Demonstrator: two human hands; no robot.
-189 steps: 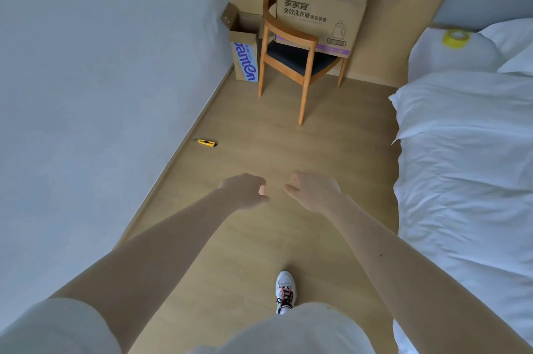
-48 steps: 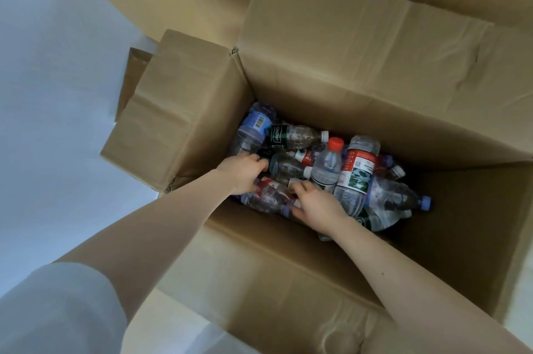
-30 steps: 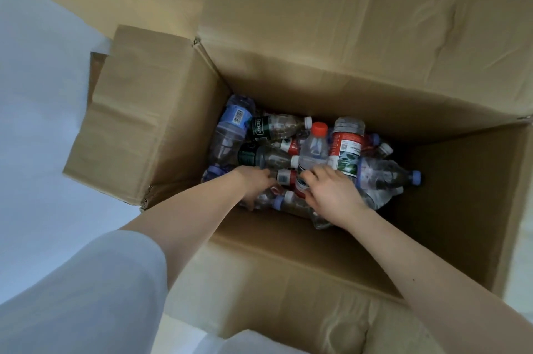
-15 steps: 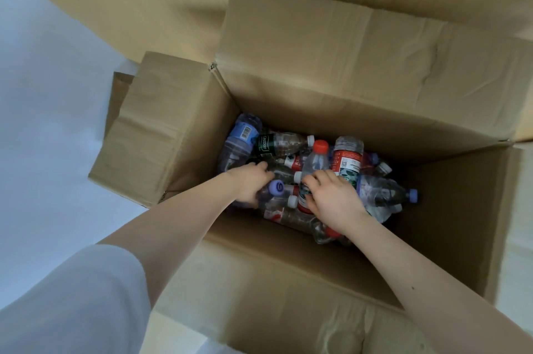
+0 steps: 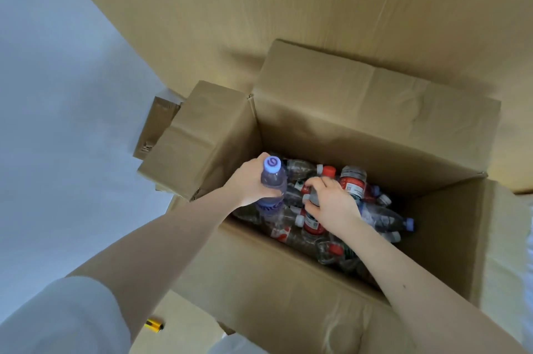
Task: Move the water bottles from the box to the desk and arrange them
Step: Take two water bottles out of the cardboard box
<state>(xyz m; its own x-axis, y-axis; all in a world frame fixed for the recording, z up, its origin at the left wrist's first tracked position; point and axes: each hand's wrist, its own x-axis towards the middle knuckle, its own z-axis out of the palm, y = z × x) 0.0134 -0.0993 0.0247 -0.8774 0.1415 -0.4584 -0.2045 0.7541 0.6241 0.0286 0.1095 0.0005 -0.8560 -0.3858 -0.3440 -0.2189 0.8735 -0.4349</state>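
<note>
An open cardboard box [image 5: 288, 290] holds several plastic water bottles [image 5: 380, 216] lying in a heap, with red, white and purple caps. My left hand [image 5: 251, 183] grips a purple-capped bottle [image 5: 272, 180] upright, lifted above the heap at the box's left side. My right hand [image 5: 331, 203] reaches into the middle of the box and curls round a red-labelled bottle [image 5: 313, 222]. The desk is out of sight.
The box's flaps stand open: a wide one [image 5: 375, 100] at the back, a smaller one [image 5: 196, 140] on the left. A second small carton [image 5: 155, 128] sits behind the left flap by the white wall. A yellow utility knife [image 5: 154, 325] lies on the floor below.
My left hand has pulled the purple-capped bottle up out of the heap and turned it upright. My right hand has closed round the red-labelled bottle.
</note>
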